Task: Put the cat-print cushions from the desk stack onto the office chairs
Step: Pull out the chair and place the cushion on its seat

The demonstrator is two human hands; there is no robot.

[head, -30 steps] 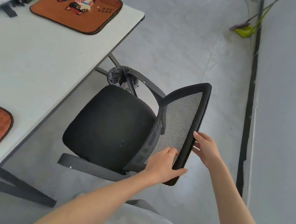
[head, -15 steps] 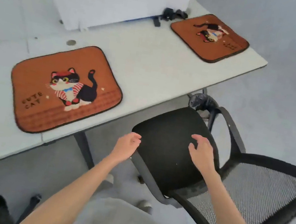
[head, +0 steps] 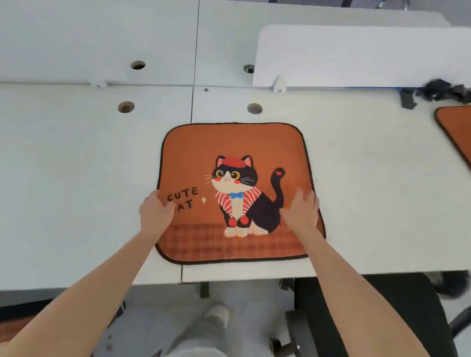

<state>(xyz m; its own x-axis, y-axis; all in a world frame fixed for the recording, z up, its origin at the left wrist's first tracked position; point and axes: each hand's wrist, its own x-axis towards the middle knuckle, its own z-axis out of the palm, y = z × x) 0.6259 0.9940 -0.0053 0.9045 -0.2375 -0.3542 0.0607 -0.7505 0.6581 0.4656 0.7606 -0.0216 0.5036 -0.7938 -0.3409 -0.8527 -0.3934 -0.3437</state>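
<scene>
- Two hands meet the cat-print cushion (head: 235,190), which lies flat on the bench (head: 44,180) near its front edge.
- Left hand (head: 156,212) curls its fingers over the left edge; right hand (head: 302,215) lies flat and released on top.
- Best to pinch both edges, lift level, then swing right to the black chair (head: 382,331).
</scene>
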